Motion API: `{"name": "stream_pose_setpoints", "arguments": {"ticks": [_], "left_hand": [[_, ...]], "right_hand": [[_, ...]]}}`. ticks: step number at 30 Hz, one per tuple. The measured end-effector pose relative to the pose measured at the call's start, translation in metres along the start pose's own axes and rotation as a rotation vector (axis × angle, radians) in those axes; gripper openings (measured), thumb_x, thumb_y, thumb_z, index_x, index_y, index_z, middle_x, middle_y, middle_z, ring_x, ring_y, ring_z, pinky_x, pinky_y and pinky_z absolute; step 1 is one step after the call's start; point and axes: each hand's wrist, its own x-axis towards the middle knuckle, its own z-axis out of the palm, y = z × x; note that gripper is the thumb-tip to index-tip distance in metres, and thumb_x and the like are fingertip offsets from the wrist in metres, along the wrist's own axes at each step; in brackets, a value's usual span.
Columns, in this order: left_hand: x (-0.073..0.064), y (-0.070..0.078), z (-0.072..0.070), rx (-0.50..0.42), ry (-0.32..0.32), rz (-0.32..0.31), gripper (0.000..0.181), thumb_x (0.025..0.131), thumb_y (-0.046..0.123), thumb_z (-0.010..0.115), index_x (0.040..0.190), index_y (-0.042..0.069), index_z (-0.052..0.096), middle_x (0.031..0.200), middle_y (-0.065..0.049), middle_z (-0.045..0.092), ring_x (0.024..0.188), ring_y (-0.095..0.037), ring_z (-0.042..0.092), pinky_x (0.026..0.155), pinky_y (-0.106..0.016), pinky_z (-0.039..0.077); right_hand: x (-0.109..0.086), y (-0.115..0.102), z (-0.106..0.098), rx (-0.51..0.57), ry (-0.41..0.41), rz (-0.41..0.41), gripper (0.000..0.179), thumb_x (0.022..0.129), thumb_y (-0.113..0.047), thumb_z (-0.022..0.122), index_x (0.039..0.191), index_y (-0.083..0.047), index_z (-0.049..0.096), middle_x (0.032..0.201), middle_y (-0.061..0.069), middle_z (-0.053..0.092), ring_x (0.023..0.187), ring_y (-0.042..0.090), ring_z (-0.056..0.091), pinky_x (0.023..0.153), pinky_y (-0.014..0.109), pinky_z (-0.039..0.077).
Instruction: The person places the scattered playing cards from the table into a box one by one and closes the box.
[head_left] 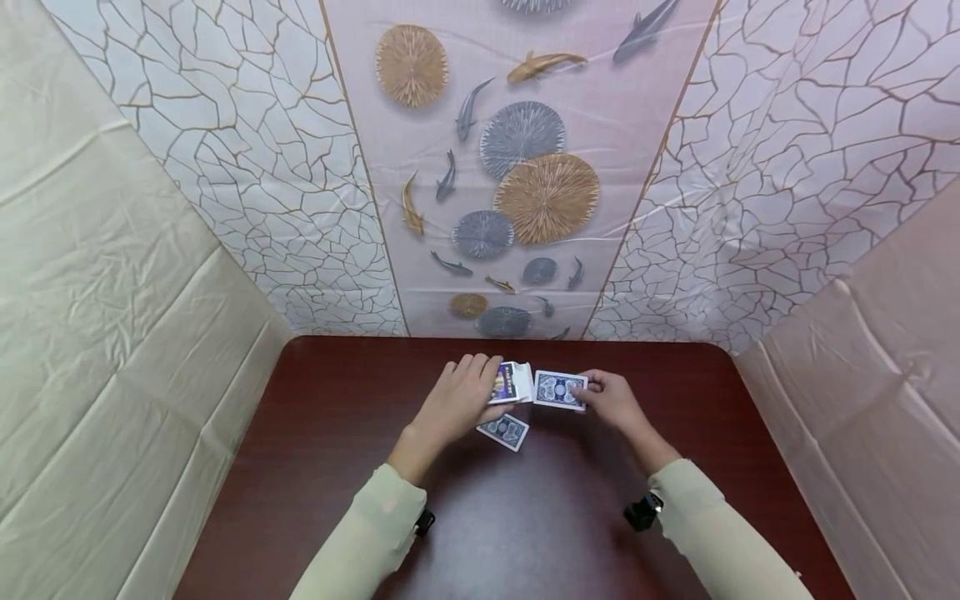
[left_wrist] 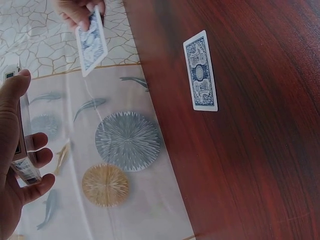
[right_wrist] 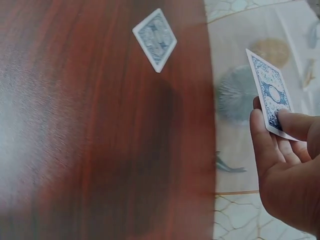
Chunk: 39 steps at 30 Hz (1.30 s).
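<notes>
My left hand (head_left: 463, 392) grips a card box (head_left: 506, 382) with a purple printed face and a white end flap pointing right. In the left wrist view, the thumb (left_wrist: 19, 85) and fingers (left_wrist: 37, 187) wrap round the box's sides. My right hand (head_left: 611, 400) pinches a blue-backed playing card (head_left: 555, 387) between thumb and fingers, back side up, close to the box's flap end. A second playing card (head_left: 506, 432) lies back up on the table below the left hand; the right wrist view also shows that card (right_wrist: 156, 40) on the wood.
The dark reddish table (head_left: 525, 517) has a glossy wood top. Behind it hangs a cloth (head_left: 480, 192) with fish and round leaf prints. Pale cloth walls stand at the left (head_left: 150, 350) and right (head_left: 847, 375). A black wrist device (head_left: 643, 511) sits at the right sleeve.
</notes>
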Motion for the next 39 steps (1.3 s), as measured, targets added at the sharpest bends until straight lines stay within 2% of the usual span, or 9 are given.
{"name": "stream_pose_setpoints", "arguments": {"ticks": [7, 13, 18, 23, 28, 34, 39], "left_hand": [[0.003, 0.002, -0.001, 0.014, -0.002, 0.012, 0.076, 0.087, 0.062, 0.072, 0.134, 0.004, 0.056, 0.114, -0.011, 0.065, 0.098, -0.027, 0.062, 0.074, -0.04, 0.052], [0.005, 0.003, -0.002, 0.002, -0.011, 0.007, 0.076, 0.087, 0.062, 0.072, 0.134, 0.004, 0.056, 0.114, -0.01, 0.064, 0.099, -0.027, 0.061, 0.075, -0.04, 0.051], [0.006, 0.004, -0.003, -0.006, -0.006, 0.004, 0.076, 0.086, 0.061, 0.074, 0.134, 0.004, 0.056, 0.114, -0.01, 0.064, 0.098, -0.027, 0.062, 0.075, -0.04, 0.051], [0.006, 0.005, -0.002, 0.003, -0.012, 0.002, 0.076, 0.087, 0.062, 0.073, 0.135, 0.005, 0.055, 0.115, -0.009, 0.064, 0.099, -0.026, 0.061, 0.076, -0.04, 0.051], [0.005, 0.006, -0.002, 0.01, -0.029, 0.005, 0.077, 0.088, 0.062, 0.072, 0.136, 0.004, 0.055, 0.116, -0.01, 0.064, 0.1, -0.026, 0.061, 0.077, -0.04, 0.052], [0.006, 0.007, -0.002, 0.02, -0.029, 0.004, 0.078, 0.088, 0.063, 0.071, 0.136, 0.004, 0.055, 0.117, -0.01, 0.064, 0.101, -0.025, 0.061, 0.078, -0.04, 0.052], [0.007, 0.009, -0.001, 0.014, -0.02, -0.002, 0.076, 0.087, 0.062, 0.073, 0.134, 0.005, 0.056, 0.116, -0.009, 0.064, 0.1, -0.026, 0.061, 0.077, -0.04, 0.052]], "right_hand": [[-0.006, -0.016, -0.019, 0.034, -0.011, -0.027, 0.03, 0.098, -0.008, 0.068, 0.119, 0.013, 0.063, 0.096, 0.016, 0.076, 0.073, 0.003, 0.066, 0.069, 0.032, 0.061], [-0.013, -0.032, -0.031, 0.061, -0.003, -0.04, 0.032, 0.098, -0.01, 0.069, 0.121, 0.012, 0.062, 0.097, 0.014, 0.075, 0.074, 0.002, 0.066, 0.068, 0.027, 0.06], [-0.019, -0.047, -0.037, 0.131, -0.006, -0.024, 0.033, 0.098, -0.009, 0.069, 0.122, 0.012, 0.06, 0.095, 0.007, 0.075, 0.075, 0.002, 0.067, 0.069, 0.025, 0.06], [-0.024, -0.059, -0.04, 0.189, -0.016, 0.009, 0.036, 0.099, -0.011, 0.068, 0.125, 0.012, 0.059, 0.096, 0.002, 0.074, 0.079, 0.003, 0.069, 0.073, 0.025, 0.06], [-0.029, -0.067, -0.041, 0.238, -0.027, 0.009, 0.039, 0.099, -0.01, 0.067, 0.129, 0.012, 0.056, 0.099, 0.001, 0.074, 0.082, 0.004, 0.07, 0.074, 0.026, 0.061], [-0.036, -0.077, -0.037, 0.28, -0.043, -0.019, 0.037, 0.099, -0.009, 0.067, 0.127, 0.012, 0.055, 0.102, 0.003, 0.074, 0.084, 0.005, 0.071, 0.078, 0.03, 0.062], [-0.039, -0.08, -0.029, 0.257, -0.041, -0.053, 0.035, 0.098, -0.009, 0.069, 0.124, 0.012, 0.057, 0.101, 0.008, 0.072, 0.082, 0.007, 0.07, 0.074, 0.028, 0.062]]}}
